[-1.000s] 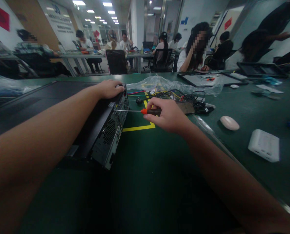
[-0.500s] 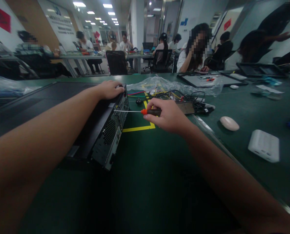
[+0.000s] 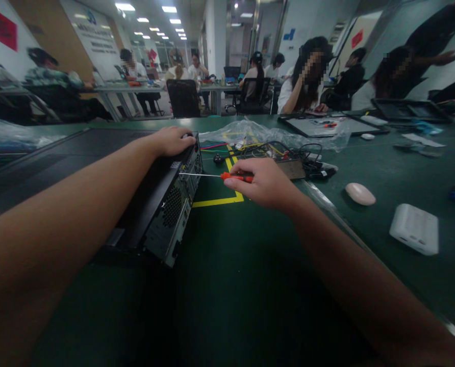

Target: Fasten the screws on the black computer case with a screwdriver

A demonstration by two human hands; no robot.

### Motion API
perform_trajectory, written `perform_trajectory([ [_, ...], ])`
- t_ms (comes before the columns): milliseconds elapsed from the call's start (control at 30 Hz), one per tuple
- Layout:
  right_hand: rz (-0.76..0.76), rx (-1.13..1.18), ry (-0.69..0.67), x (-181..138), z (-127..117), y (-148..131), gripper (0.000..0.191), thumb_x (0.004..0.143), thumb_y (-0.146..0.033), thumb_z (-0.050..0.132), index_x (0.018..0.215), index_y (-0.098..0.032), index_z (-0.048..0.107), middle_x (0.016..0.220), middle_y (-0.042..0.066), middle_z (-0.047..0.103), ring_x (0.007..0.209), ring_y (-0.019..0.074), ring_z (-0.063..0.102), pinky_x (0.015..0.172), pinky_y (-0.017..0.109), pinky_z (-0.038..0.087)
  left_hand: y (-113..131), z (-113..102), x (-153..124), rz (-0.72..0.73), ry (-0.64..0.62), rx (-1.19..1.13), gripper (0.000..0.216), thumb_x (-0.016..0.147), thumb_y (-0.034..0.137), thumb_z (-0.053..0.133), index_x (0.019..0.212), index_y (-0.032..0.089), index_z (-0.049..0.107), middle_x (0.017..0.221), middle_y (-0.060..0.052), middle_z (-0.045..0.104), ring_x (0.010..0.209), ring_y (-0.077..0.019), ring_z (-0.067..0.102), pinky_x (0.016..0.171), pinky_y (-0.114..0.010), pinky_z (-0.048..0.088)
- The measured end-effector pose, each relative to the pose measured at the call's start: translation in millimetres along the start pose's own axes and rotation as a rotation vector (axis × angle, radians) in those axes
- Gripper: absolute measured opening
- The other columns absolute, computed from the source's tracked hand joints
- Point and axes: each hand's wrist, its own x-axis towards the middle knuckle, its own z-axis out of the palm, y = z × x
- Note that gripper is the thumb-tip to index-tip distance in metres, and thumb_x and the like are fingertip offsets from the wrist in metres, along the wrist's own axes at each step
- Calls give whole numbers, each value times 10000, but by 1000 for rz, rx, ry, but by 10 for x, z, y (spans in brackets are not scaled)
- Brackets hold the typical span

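A black desktop computer case [image 3: 70, 158] lies flat on the green table at the left, its metal rear panel [image 3: 174, 204] facing right. My left hand [image 3: 172, 141] rests on top of the case by the far rear corner, fingers apart and not wrapped round it. My right hand [image 3: 263, 181] is closed around the orange and black handle of a screwdriver [image 3: 224, 176]. The long thin shaft points left, held level, and its tip meets the rear panel near the top edge. Whether the tip sits in a screw is too small to tell.
Behind my right hand lie tangled cables [image 3: 311, 158], a box-shaped metal part [image 3: 293, 169] and clear plastic wrap [image 3: 246, 130]. Yellow tape [image 3: 218, 202] marks the table. At right are a pale rounded mouse-like object [image 3: 360, 193] and a white block-shaped device [image 3: 414, 229]. People sit beyond.
My right fingers have shifted round the screwdriver handle, and more of its orange part shows. The left hand and the case stay in place.
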Motion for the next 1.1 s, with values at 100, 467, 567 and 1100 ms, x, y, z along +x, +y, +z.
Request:
perform_trajectory([
  [100,9,-14,-13,-1,8,-13,381,999,-509,633,867,-184,783,826,61,730,782,204,580,726,362,326,-12,7,9,-4,5,-6,754,1052,538,323,1643,155,595,1682,-161,616,1583,-345,552,1334,-457,403],
  [467,-8,31,36,-16,24,-9,282,845,-437,756,1011,-238,645,851,12,677,773,208,578,756,355,375,-78,48,58,8,14,-9,762,1049,601,316,1633,211,611,1634,-126,649,1562,-325,563,1319,-433,416],
  [567,-18,21,40,-10,27,9,210,869,-406,724,952,-237,631,844,18,672,782,209,577,758,357,374,-56,35,41,0,11,-6,759,1046,591,320,1627,204,619,1629,-131,655,1566,-338,560,1319,-438,418],
  [1100,-14,21,27,-13,18,10,206,895,-417,737,938,-222,685,870,42,727,819,221,626,765,368,396,-79,42,56,17,12,1,728,1071,575,322,1642,224,607,1636,-102,652,1572,-319,553,1324,-414,409],
])
